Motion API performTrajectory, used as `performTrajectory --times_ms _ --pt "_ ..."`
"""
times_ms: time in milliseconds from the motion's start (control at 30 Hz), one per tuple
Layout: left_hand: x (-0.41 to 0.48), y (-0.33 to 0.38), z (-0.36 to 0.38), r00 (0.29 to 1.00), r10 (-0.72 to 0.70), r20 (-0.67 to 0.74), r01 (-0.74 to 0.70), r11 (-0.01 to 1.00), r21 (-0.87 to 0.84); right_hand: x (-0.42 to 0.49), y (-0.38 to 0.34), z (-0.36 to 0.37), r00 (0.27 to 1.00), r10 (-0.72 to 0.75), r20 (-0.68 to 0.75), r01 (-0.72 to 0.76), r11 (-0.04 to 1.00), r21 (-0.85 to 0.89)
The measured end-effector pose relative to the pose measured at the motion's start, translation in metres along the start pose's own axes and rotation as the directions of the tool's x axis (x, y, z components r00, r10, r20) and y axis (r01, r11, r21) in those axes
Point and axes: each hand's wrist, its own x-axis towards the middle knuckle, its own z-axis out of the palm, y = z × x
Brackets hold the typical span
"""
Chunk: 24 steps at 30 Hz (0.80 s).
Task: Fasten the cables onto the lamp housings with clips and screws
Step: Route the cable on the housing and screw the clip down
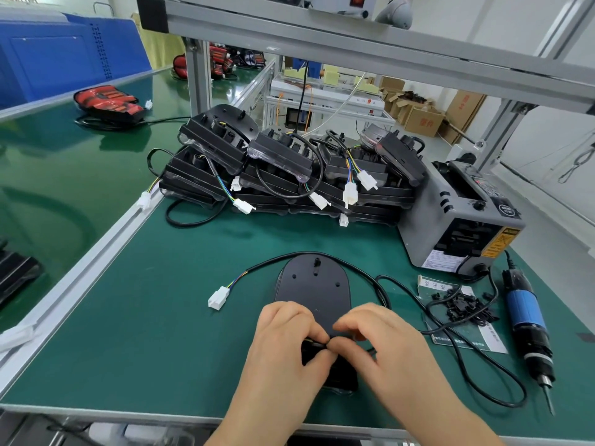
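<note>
A black lamp housing [314, 289] lies back-up on the green mat in front of me. Its black cable [363, 273] loops over its far end to a white connector [219, 297] on the left. My left hand [286, 336] and my right hand [383, 336] meet over the housing's near end. Their fingertips pinch a small black part, possibly a clip, at the cable; my fingers hide most of it. A pile of small black clips [463, 309] lies on a plastic bag to the right. An electric screwdriver [528, 326] with a blue band lies at the far right.
Several stacked lamp housings [283, 165] with cables and white connectors fill the back of the mat. A grey tape dispenser machine [463, 220] stands at the back right. The screwdriver's cord [476, 375] snakes across the mat on the right. An aluminium rail [96, 252] borders the left.
</note>
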Motion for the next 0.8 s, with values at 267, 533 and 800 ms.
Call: performTrajectory --times_ms 267,533,800 --pt "0.000 -0.008 -0.024 0.991 0.061 0.122 -0.060 0.998 -0.012 0.019 0.005 -0.008 0.963 0.122 0.241 -0.158 0.978 0.137" --pt "-0.002 -0.005 -0.024 0.995 0.064 0.074 -0.066 0.998 0.023 0.047 0.008 -0.019 0.832 0.191 0.521 -0.288 0.951 0.110" --pt "-0.003 -0.004 -0.024 0.998 0.029 0.055 -0.030 1.000 0.003 0.081 0.000 -0.027 0.614 0.190 0.766 -0.301 0.954 0.005"
